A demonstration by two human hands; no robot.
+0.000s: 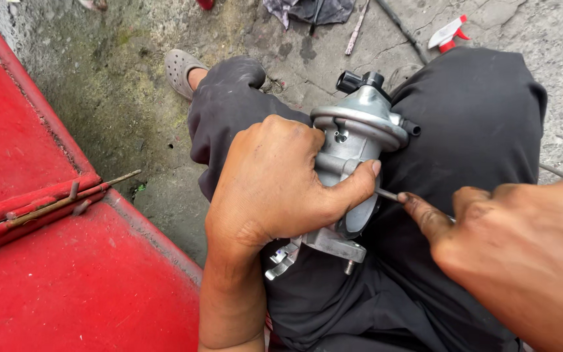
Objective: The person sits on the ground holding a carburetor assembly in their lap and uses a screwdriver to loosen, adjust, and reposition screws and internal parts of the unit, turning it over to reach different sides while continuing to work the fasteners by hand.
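I saw my left hand (275,182) clamped around the carburetor (353,137) on my lap. It was silvery metal, black-capped. My right hand (509,254) pinched a thin tool (389,194), perhaps a screwdriver, against it.

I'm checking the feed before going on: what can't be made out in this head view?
- Metal part: its near side is hidden by the left hand.
- Thin tool: only a short tip shows; the rest is covered by the right hand.
- Spray bottle: body cut off by the knee.
- Dark cloth: cut off by the top edge.
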